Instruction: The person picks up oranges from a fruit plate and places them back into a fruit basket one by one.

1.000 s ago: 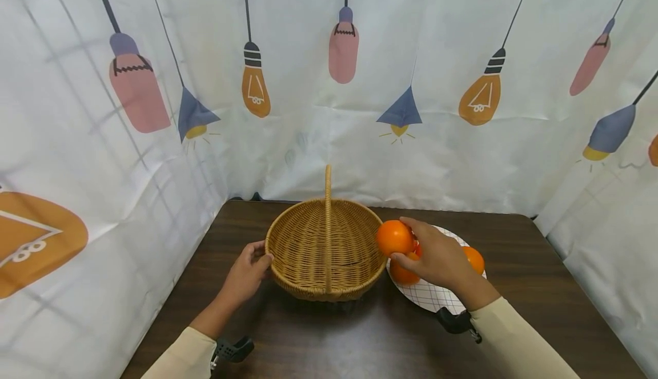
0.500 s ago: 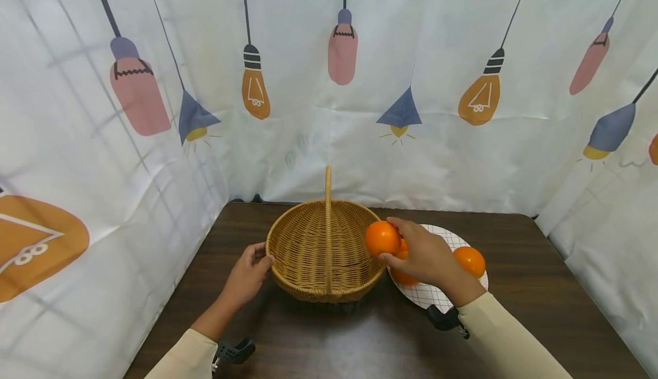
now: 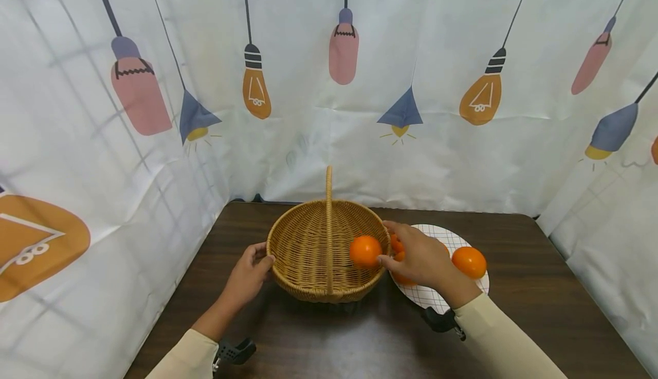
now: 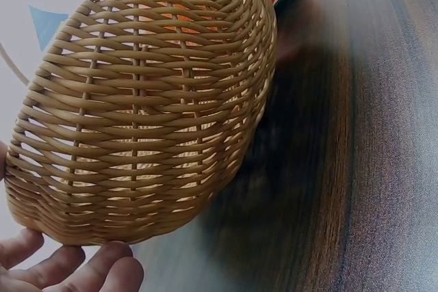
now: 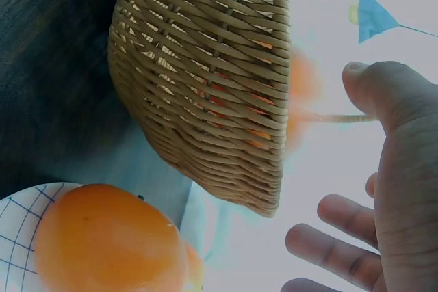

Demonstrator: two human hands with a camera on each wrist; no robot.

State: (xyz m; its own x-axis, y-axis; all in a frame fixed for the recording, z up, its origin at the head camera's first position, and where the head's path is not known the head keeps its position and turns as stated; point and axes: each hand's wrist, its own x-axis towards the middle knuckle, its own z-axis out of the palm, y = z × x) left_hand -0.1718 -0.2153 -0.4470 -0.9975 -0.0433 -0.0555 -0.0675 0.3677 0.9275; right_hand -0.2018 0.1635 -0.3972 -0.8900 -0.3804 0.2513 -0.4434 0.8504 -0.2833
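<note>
Your right hand [image 3: 418, 256] is hovering at the right rim of the wicker basket [image 3: 308, 242], fingers spread and loose, gripping nothing. The right wrist view is showing the fingers [image 5: 342, 213] straight and apart, thumb raised, with air between them and the basket wall [image 5: 205, 80]. One orange [image 3: 365, 252] is sitting just off your fingertips, inside the basket's right side; from the head view you cannot tell whether it is touching the weave or in the air, and the right wrist view is only giving an orange blur [image 5: 301, 100] at the rim.

Your left hand [image 3: 249, 273] is bracing the basket's left rim, thumb and fingers touching the outer weave. In the left wrist view the fingertips [image 4: 65, 268] are lying relaxed right under the basket's lower edge [image 4: 144, 114], not wrapping it.

The basket is standing upright on the dark wooden table [image 3: 319, 339], handle running front to back. Just beside it on the right a white checked plate [image 3: 437, 296] is carrying more oranges: one [image 3: 469, 262] on its right side, others partly hidden behind your right hand. The right wrist view is showing one of them [image 5: 109, 241] large on the plate [image 5: 17, 237]. A white curtain with lamp prints [image 3: 329, 82] is hanging round the table.
</note>
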